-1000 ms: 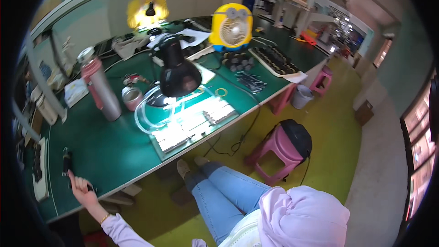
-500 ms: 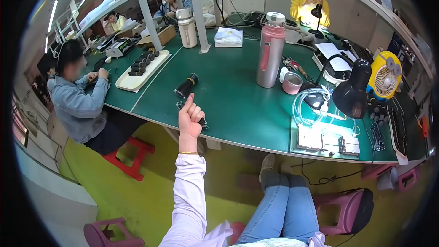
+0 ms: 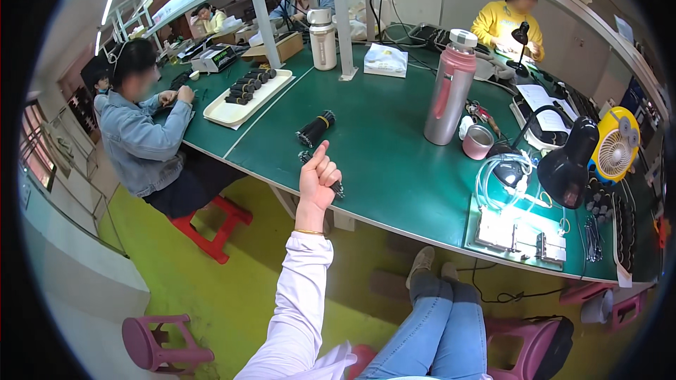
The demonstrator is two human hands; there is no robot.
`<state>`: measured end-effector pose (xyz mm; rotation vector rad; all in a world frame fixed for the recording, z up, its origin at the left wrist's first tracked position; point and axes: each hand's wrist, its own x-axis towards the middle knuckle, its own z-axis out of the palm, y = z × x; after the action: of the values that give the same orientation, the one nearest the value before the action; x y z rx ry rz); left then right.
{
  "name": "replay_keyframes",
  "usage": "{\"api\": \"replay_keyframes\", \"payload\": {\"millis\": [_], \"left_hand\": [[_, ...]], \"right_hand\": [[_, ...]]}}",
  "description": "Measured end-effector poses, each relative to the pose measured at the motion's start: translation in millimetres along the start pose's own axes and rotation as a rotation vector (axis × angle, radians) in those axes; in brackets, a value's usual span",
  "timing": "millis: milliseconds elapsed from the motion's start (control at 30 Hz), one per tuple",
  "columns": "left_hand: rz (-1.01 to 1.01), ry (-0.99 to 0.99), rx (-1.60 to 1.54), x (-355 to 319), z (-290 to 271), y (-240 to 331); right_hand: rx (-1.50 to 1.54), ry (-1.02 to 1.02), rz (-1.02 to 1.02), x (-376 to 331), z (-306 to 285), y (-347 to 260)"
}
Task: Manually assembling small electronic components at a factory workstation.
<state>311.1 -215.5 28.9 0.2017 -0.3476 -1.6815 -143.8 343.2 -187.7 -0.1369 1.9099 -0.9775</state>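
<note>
My left hand (image 3: 320, 177) is closed around a bundle of short black wires (image 3: 337, 188), whose bright ends stick out on both sides of the fist. It is held at the near edge of the green table (image 3: 380, 162), palm turned up. Just beyond my fingers lies a second bundle of black wires (image 3: 316, 129), tied with a yellow band. My right hand is out of view.
A cream tray (image 3: 217, 114) of black bundles stands left, near a seated person in a denim jacket (image 3: 144, 137). To the right are a pink-grey flask (image 3: 451, 91), a pink cup (image 3: 478, 142), a black lamp (image 3: 569, 155), a lit metal fixture (image 3: 517, 233) and a yellow fan (image 3: 615, 144).
The whole view has swung, so the table and its things sit farther right. My left hand keeps its grip on the bundle. The person in yellow has lowered a hand from the face.
</note>
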Motion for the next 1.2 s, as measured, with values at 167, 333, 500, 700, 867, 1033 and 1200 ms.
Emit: {"api": "replay_keyframes", "payload": {"millis": [167,333,500,700,867,1033,1200], "left_hand": [[-0.012,-0.002,-0.008,-4.0,0.5,-1.9],[-0.003,0.057,0.027,-2.2,3.4,-4.7],[0.021,0.045,0.019,-4.2,-1.0,-1.3],[-0.004,-0.016,-0.021,-2.5,-0.9,-1.5],[-0.022,-0.042,-0.028,-3.3,-1.1,-0.7],[0.002,-0.005,-0.003,-6.9,-0.3,-1.4],[0.002,-0.012,-0.006,-4.7,1.5,-1.2]], "right_hand": [[0.003,-0.024,-0.021,20.1,4.8,-14.6],[0.001,-0.061,-0.037,43.3,16.1,-29.9],[-0.047,-0.103,-0.051,65.8,22.7,-54.3],[-0.165,-0.178,-0.066,100.4,26.9,-101.8],[-0.238,-0.222,-0.058,118.0,31.6,-125.6],[-0.253,-0.231,-0.044,121.9,33.3,-130.5],[-0.243,-0.215,-0.027,116.2,26.7,-126.8]]}}
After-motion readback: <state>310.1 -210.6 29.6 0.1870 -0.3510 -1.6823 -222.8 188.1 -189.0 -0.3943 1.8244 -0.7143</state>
